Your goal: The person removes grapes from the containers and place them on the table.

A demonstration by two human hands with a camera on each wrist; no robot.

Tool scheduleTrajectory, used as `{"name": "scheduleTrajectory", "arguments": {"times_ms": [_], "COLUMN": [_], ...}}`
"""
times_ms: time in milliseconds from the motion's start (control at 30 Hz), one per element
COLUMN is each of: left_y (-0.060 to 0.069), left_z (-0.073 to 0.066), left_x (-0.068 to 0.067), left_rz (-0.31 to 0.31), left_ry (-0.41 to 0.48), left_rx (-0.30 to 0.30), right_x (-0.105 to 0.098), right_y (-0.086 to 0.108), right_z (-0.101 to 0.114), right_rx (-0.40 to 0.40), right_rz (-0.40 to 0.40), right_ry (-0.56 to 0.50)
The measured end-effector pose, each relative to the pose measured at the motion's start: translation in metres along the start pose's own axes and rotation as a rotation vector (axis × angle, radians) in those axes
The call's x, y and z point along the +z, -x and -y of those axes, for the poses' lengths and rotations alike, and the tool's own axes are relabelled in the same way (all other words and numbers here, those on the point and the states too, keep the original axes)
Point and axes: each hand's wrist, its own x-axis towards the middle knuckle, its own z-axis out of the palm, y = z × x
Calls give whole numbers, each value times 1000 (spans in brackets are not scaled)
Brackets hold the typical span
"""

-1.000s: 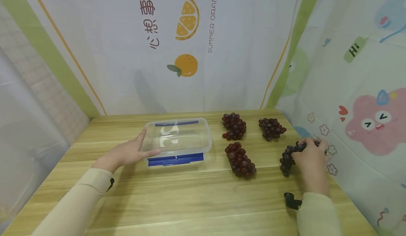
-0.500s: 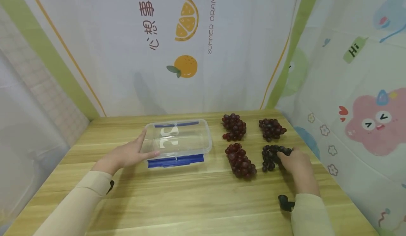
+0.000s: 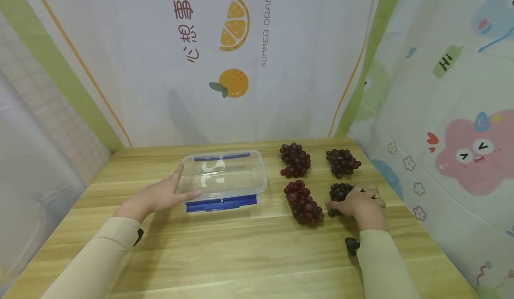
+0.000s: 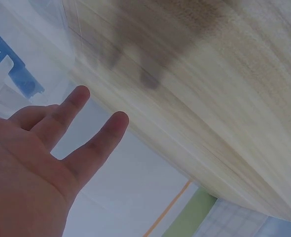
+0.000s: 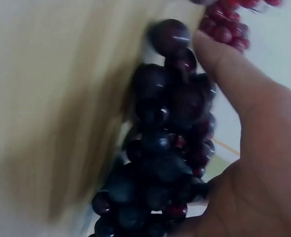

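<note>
In the head view my left hand [image 3: 158, 195] lies at the left end of a clear plastic food container [image 3: 261, 169] with blue clips. Its thumb stretches along the front rim and the other fingers reach along the left side; in the left wrist view they look straight and spread. My right hand [image 3: 361, 204] is over a bunch of dark grapes [image 3: 339, 192], fingers spread and thumb extended on the left. The right wrist view shows the thumb alongside these dark grapes [image 5: 155, 143]; the other fingers are hidden there. Part of the bunch is covered by the hand.
Three more bunches lie on the wooden table [image 3: 249, 254]: reddish grapes [image 3: 304, 204] beside the right hand, red grapes [image 3: 296, 159] behind them, and dark red grapes [image 3: 343, 163] at the back right. Printed cloth [image 3: 462, 125] borders the table's right side.
My right hand has carried the dark grapes leftward from the table's right edge and down beside the reddish bunch. Its fingers have since spread over them. The left hand and the container stay in place.
</note>
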Motion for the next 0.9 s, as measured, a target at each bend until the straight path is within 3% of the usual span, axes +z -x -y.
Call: {"name": "scheduleTrajectory", "arguments": {"times_ms": [367, 500, 700, 900], "left_y": [-1, -2, -1, 1], "left_z": [0, -2, -3, 0], "left_x": [1, 1, -1, -6], "left_rz": [-6, -6, -13, -16], "left_ry": [-7, -2, -10, -5], "left_rx": [-3, -1, -6, -3], "right_x": [0, 1, -5, -29], "right_y": [-18, -19, -13, -3], "right_z": [-14, -13, -13, -9], "right_rx": [37, 57, 39, -19], "right_rz": [-84, -101, -53, 27], "right_ry": [46, 2, -55, 20]}}
